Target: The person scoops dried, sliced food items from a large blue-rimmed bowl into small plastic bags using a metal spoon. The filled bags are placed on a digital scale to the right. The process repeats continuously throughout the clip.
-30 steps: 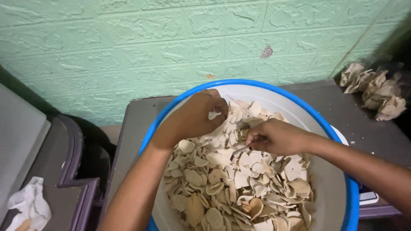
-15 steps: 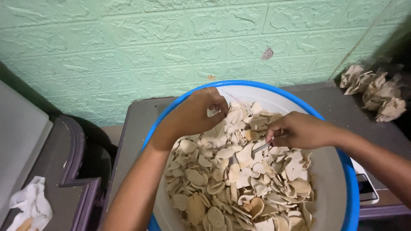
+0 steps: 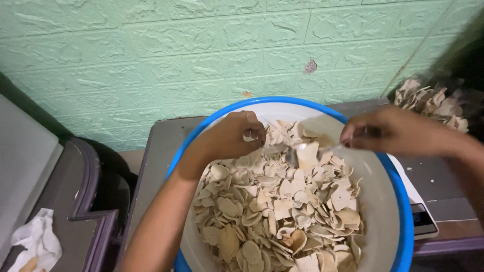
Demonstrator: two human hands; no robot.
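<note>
A large white basin with a blue rim [image 3: 398, 196] stands on a dark table [image 3: 156, 156] and holds several pale beige chips [image 3: 282, 211]. My left hand [image 3: 229, 138] is over the far side of the pile, fingers curled around a small pale chip piece [image 3: 249, 135]. My right hand [image 3: 398, 132] is raised over the basin's far right rim, blurred, its fingers pinched on a thin blurred object [image 3: 312, 150] that reaches left above the chips. What that object is cannot be made out.
A loose heap of similar chips [image 3: 433, 103] lies on the table at the back right. A flat phone-like device [image 3: 423, 219] sits under the basin's right edge. A crumpled white cloth [image 3: 35, 239] lies on dark furniture at the lower left. A green textured wall [image 3: 201, 45] stands behind.
My right hand has lifted out of the chips and swung right toward the basin's rim. My left hand has stayed at the far side of the pile.
</note>
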